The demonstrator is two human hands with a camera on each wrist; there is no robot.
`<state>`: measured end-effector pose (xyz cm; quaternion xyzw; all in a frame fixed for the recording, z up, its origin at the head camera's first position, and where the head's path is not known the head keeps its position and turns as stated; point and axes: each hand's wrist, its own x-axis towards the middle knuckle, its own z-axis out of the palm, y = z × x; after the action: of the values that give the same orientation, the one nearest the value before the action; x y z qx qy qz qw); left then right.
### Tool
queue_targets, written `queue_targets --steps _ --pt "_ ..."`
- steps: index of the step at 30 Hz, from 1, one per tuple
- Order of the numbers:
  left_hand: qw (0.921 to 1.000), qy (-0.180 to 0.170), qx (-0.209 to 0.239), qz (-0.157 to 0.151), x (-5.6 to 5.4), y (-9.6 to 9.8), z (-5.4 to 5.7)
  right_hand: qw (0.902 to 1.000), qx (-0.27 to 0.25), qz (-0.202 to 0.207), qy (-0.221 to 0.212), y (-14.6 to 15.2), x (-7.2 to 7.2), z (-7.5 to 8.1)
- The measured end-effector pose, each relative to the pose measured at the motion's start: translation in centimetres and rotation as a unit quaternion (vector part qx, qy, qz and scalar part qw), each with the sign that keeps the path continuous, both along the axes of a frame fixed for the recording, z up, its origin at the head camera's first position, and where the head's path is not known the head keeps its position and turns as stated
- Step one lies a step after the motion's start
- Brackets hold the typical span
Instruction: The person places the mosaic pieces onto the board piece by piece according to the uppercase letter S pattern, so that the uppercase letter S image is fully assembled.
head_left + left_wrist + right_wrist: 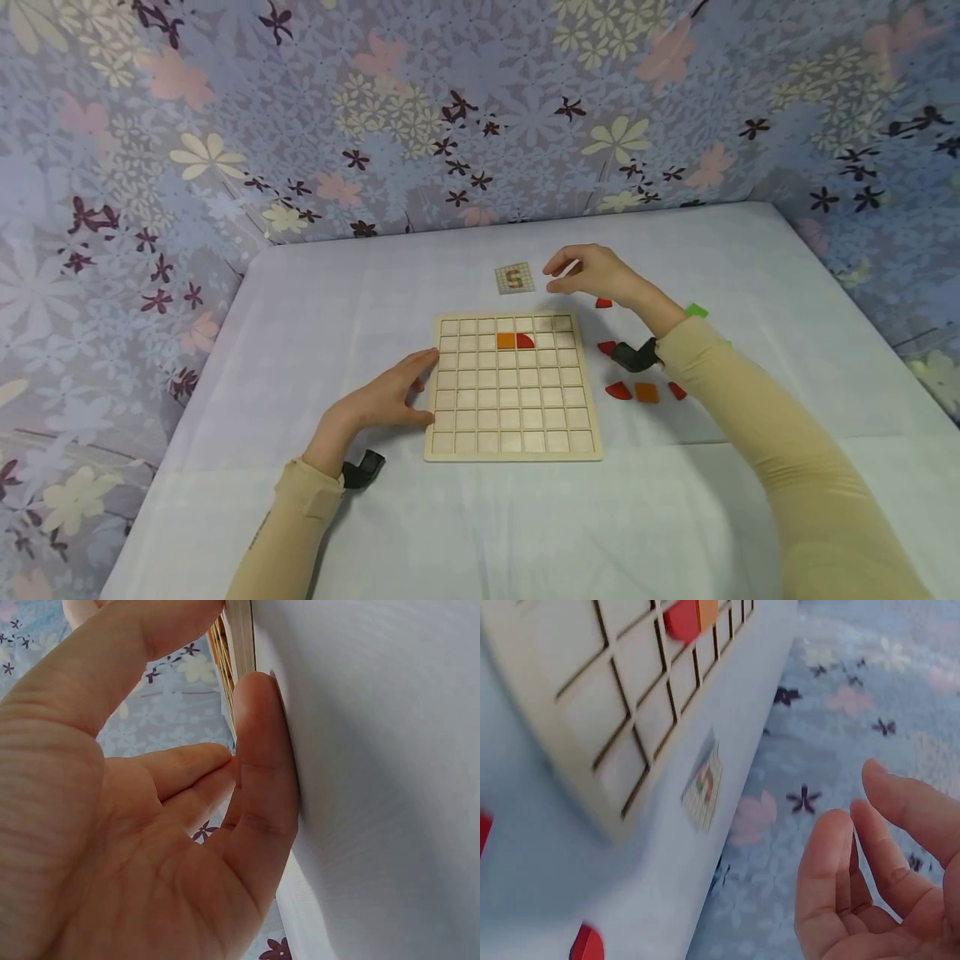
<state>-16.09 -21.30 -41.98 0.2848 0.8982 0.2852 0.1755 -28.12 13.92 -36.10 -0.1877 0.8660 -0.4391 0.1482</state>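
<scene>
My left hand (385, 396) is at the left side of a pale wooden grid board (513, 457), thumb and fingertips right at its edge. In the left wrist view its fingers (264, 757) look fairly straight beside the board's side. On the board lie an orange square tile (506, 341) and a red quarter-circle tile (525, 341), side by side in an upper row. My right hand (592, 271) hovers beyond the board's upper right corner, its fingers loosely bent with nothing between them. Close to its left lies a small pattern card (514, 278) showing a curved figure on a grid.
Right of the board lie several loose tiles, among them a red one (618, 391), an orange square (647, 392) and a green one (697, 310) partly beside the right sleeve. A flowered cloth (480, 108) hangs behind the white-covered table (360, 292).
</scene>
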Motion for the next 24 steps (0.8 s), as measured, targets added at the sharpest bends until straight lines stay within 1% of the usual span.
queue_targets --steps 4,6,10,15,20,24 --pt "1.0000 -0.001 0.004 0.000 0.1 0.0 0.0 0.9995 0.003 -0.030 -0.011 1.7 -0.6 -0.4" --pt "1.0000 0.000 0.003 -0.001 0.1 0.0 0.0 0.9990 0.010 -0.043 -0.009 2.5 -0.8 -0.7" --pt "1.0000 0.000 0.001 0.002 0.1 0.0 0.0 0.9975 0.026 -0.065 -0.011 4.0 -1.2 -1.5" --pt "1.0000 -0.004 0.000 0.004 0.1 0.0 0.0 0.9947 0.040 -0.090 -0.031 5.5 -1.4 -2.7" --pt "1.0000 0.001 0.000 0.001 0.1 0.1 0.0 0.9920 0.053 -0.103 -0.049 6.4 -1.5 -3.6" --pt "1.0000 0.002 0.004 0.000 0.1 0.0 0.0 0.9900 0.085 -0.101 -0.049 7.0 -1.4 -4.4"
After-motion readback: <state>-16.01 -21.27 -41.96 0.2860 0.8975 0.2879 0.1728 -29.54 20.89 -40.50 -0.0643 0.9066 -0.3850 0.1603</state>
